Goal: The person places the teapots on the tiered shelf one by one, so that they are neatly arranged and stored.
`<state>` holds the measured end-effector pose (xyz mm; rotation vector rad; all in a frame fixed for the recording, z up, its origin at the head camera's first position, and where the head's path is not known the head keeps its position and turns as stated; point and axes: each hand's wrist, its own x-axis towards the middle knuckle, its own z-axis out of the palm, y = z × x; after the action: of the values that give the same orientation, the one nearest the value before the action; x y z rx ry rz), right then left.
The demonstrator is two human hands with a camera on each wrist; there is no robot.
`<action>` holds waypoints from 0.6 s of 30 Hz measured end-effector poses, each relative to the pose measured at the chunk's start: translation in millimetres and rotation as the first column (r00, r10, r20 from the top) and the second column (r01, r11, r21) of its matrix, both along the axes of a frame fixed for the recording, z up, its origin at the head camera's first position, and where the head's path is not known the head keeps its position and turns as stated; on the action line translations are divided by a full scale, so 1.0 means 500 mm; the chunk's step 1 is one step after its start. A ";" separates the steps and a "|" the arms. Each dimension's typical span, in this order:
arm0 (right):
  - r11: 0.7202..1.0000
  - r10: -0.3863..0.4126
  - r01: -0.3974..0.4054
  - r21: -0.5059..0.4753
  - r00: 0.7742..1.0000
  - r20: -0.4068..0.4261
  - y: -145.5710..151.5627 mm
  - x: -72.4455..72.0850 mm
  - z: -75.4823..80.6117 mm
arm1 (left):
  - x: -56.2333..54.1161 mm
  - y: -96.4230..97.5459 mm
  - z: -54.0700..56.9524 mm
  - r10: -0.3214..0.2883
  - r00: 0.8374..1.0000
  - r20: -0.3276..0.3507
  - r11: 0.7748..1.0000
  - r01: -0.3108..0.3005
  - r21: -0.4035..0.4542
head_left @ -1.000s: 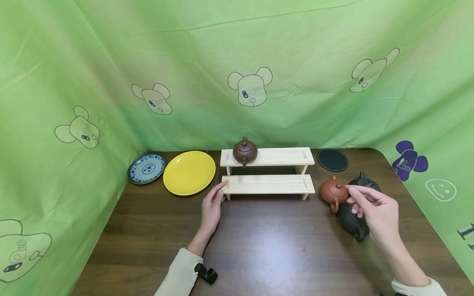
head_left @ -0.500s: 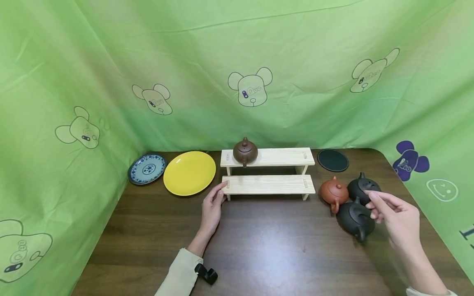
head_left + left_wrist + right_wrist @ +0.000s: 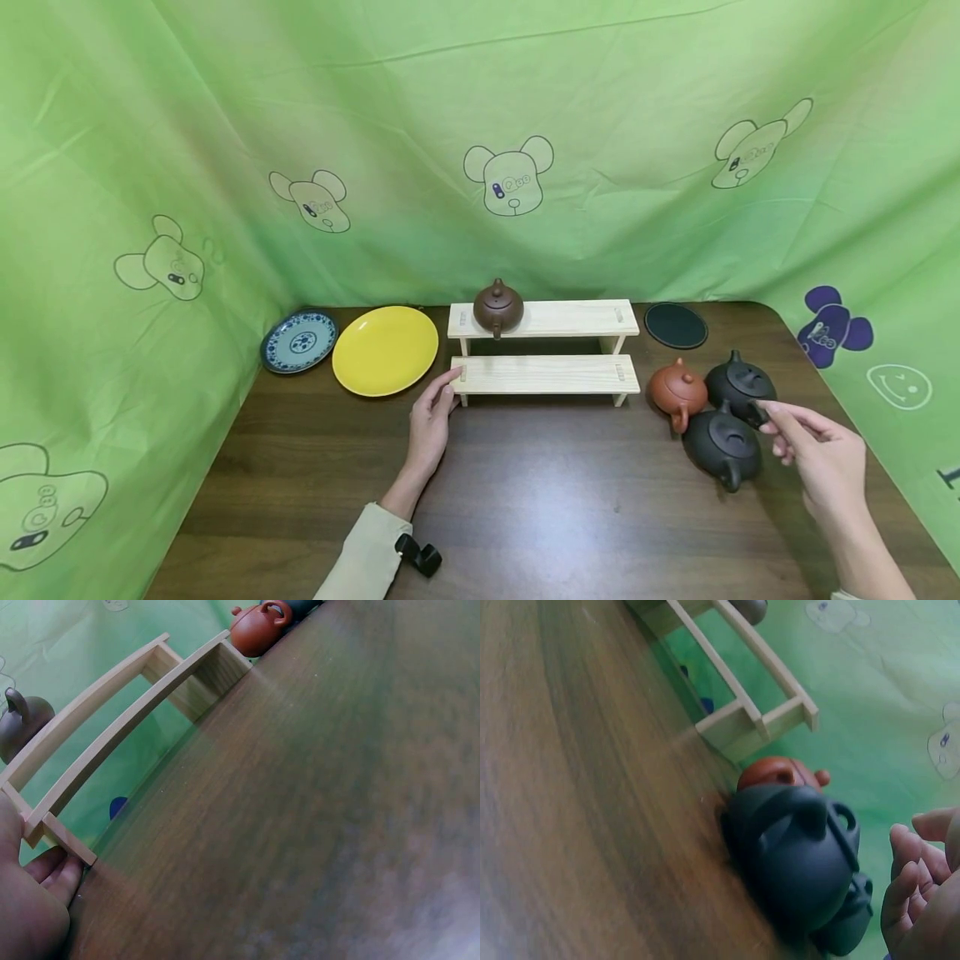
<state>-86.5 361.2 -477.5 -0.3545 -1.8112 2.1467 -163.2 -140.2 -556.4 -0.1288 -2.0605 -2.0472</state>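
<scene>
Lining up a pinch, apparently; gentle grip needed next. Head view: wooden stand [image 3: 543,374] gripped at 9 o'clock by the left hand [image 3: 429,422]; rear black teapot [image 3: 737,380], at its 3 o'clock, flanked by the right hand [image 3: 831,467], contact unclear. Left wrist: hand cropped at 8 o'clock. Right wrist: fingers loosely bent, nothing seen held; pot partly blocked.

Two-tier pale wood stand [image 3: 544,374] upright on worktop [image 3: 525,517], mid-scene, long side L–R, far tier higher. Matte blk teapot [image 3: 735,383] upright to its R, lid on, spout twd far side, just beyond 2nd blk pot [image 3: 716,442].
</scene>
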 end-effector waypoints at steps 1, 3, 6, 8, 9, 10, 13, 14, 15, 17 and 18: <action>1.000 -0.006 0.006 -0.002 1.000 0.008 0.003 0.000 -0.003 | -0.005 -0.003 -0.011 0.001 1.000 0.005 1.000 -0.001 0.004; 1.000 -0.018 0.018 0.001 1.000 0.021 0.008 -0.001 -0.008 | -0.018 -0.008 -0.037 -0.004 1.000 0.025 1.000 0.004 0.020; 0.999 -0.033 0.033 0.011 0.999 0.036 0.015 -0.003 -0.015 | -0.032 -0.016 -0.066 -0.009 0.999 0.048 1.000 0.008 0.030; 0.999 -0.045 0.044 0.015 0.998 0.047 0.020 -0.004 -0.020 | -0.035 -0.018 -0.075 -0.018 0.999 0.048 0.999 0.017 0.034; 0.999 -0.052 0.051 0.016 0.997 0.053 0.022 -0.005 -0.022 | -0.036 -0.019 -0.077 -0.018 0.999 0.038 0.999 0.017 0.027; 0.998 -0.059 0.058 0.016 0.996 0.061 0.025 -0.005 -0.025 | -0.035 -0.018 -0.074 -0.017 0.999 0.035 1.000 0.016 0.026; 0.996 -0.084 0.082 0.019 0.993 0.089 0.032 -0.005 -0.031 | -0.023 -0.015 -0.052 -0.019 1.000 -0.004 1.000 0.019 0.022; 0.996 -0.091 0.089 0.020 0.991 0.098 0.034 -0.005 -0.033 | -0.019 -0.013 -0.045 -0.016 1.000 -0.027 1.000 0.017 0.016; 0.995 -0.099 0.097 0.024 0.989 0.107 0.036 -0.006 -0.035 | -0.017 -0.011 -0.039 -0.011 0.999 -0.047 1.000 0.011 0.005; 0.994 -0.111 0.108 0.032 0.986 0.123 0.038 -0.006 -0.038 | -0.013 -0.010 -0.032 -0.008 0.997 -0.077 1.000 0.008 -0.006; 0.993 -0.115 0.111 0.034 0.985 0.131 0.040 -0.007 -0.039 | -0.012 -0.009 -0.029 -0.010 0.996 -0.090 1.000 0.009 -0.010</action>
<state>-89.8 381.1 -497.2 -0.5926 -1.8410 2.0632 -169.0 -144.8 -570.9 -0.2279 -2.0198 -1.9990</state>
